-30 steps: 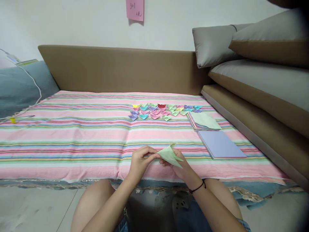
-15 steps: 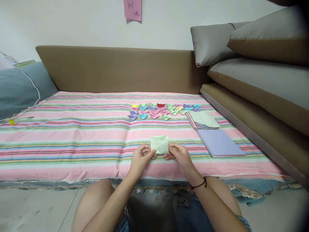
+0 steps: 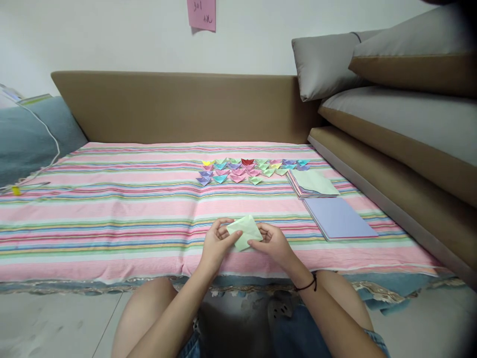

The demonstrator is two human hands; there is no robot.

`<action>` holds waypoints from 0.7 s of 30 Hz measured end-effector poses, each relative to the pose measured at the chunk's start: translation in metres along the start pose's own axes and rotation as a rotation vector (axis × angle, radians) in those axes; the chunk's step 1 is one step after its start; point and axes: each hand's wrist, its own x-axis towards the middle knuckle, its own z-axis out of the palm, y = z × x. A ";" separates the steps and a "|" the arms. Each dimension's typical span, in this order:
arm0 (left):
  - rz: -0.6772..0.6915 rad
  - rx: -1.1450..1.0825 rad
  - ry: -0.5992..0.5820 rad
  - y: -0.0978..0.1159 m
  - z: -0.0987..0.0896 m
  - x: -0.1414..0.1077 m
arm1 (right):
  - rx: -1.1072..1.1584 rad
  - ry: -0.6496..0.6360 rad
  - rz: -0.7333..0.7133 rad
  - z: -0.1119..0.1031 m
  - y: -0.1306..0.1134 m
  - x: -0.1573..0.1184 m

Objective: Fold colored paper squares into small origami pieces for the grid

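A pale green folded paper (image 3: 245, 231) is held between my two hands, above the front part of the striped cloth. It is tilted like a diamond, with creases across its face. My left hand (image 3: 220, 240) pinches its left side, thumb on top and fingers behind. On the opposite side, my right hand (image 3: 272, 241) grips the lower right edge between thumb and fingers. Beyond the hands, several small folded paper boats (image 3: 237, 178) in many colours stand in rows on the cloth.
A stack of purple paper (image 3: 340, 218) lies right of my hands, with a pale green-topped paper stack (image 3: 315, 183) behind it. Grey-brown cushions (image 3: 402, 124) pile up at the right. A white cable (image 3: 48, 132) runs along the left over a blue cushion (image 3: 33, 134).
The green paper has turned from lying square to a diamond angle between my hands. My right thumb now presses on its near face. The view has shifted slightly.
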 end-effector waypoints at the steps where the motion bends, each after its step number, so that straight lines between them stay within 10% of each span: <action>1: 0.001 0.001 0.001 0.001 -0.001 0.000 | 0.000 -0.010 0.006 0.000 0.000 0.000; 7: -0.031 0.009 -0.068 -0.001 -0.002 -0.001 | 0.098 0.147 0.016 0.003 0.000 -0.002; 21: 0.087 0.128 -0.325 0.029 -0.016 -0.001 | 0.146 -0.001 0.107 -0.008 -0.015 -0.002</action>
